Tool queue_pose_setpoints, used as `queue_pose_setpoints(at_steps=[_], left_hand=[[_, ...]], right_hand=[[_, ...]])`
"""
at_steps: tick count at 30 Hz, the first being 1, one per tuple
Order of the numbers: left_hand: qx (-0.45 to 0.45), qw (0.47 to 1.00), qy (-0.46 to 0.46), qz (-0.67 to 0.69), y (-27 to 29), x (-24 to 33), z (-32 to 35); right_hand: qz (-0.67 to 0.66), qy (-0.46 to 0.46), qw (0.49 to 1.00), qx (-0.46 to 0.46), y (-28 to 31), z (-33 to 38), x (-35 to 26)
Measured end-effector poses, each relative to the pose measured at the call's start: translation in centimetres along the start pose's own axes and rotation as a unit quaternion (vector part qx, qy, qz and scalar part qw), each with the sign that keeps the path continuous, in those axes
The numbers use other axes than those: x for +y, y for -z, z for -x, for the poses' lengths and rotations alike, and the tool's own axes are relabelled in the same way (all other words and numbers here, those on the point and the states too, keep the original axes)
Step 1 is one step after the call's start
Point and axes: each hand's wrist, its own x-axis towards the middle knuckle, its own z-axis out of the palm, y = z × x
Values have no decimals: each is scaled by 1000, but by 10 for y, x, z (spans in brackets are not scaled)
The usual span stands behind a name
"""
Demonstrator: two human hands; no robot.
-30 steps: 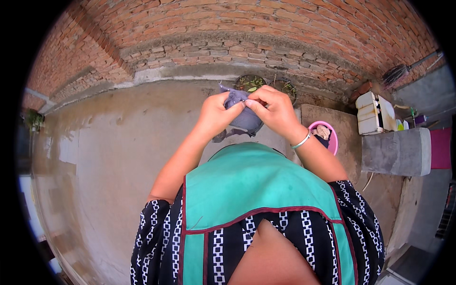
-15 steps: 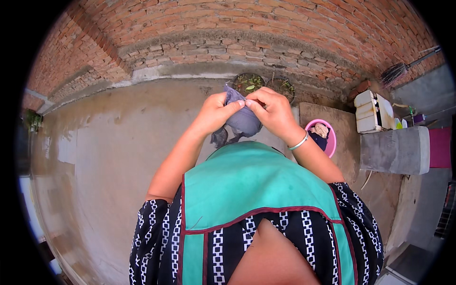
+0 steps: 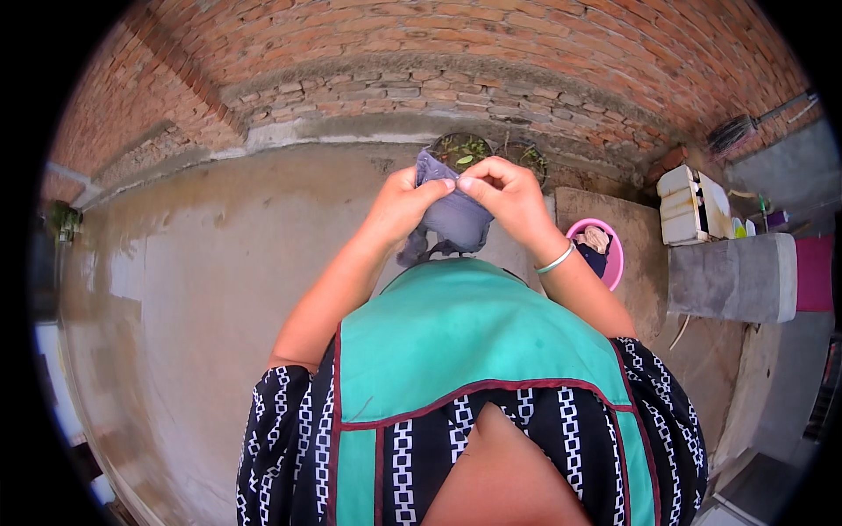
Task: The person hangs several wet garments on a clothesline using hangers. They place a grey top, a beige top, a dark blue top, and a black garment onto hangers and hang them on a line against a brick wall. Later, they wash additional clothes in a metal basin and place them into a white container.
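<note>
Currently both hands up at upper centre of frame: left hand (image 3: 402, 206) and right hand (image 3: 507, 197) each pinch the top edge of a grey-blue cloth (image 3: 453, 217), fingertips nearly meeting, cloth hanging between them. Pink basin (image 3: 614, 254) with laundry sits right of centre, near a concrete block (image 3: 732, 280).

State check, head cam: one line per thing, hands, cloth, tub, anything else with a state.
Left hand: raised, pinching the cloth's top edge.
Right hand: raised, pinching the same edge, fingertips meeting the left's.
Grey-blue fabric cloth: bunched, hanging between both hands.
Round pink plastic tub: on the ground, holding clothes.
Round dark plant pot: upright by the brick wall.
Concrete floor: damp patches.
</note>
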Motion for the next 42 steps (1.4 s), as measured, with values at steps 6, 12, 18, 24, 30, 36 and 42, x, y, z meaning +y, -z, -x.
queue_pose_setpoints(at_steps=[6,12,18,24,30,36,42], left_hand=[[-4,991,3,-132,10,-26,-3],[-2,999,25,-30,18,-18,4],[11,996,-61,-70,26,-4,2],[-5,997,-53,59,29,2,4],[-7,997,-76,23,27,9,13],[-27,987,-112,-111,18,13,19],[-19,965,-134,-224,7,13,19]], right_hand=[[-88,12,996,16,3,4,-21],[33,26,997,-62,29,8,4],[186,104,975,-66,13,19,-4],[341,294,893,-3,5,14,1],[172,217,959,-66,8,14,-1],[115,63,991,-25,7,8,-20],[168,77,981,-58,3,8,-18]])
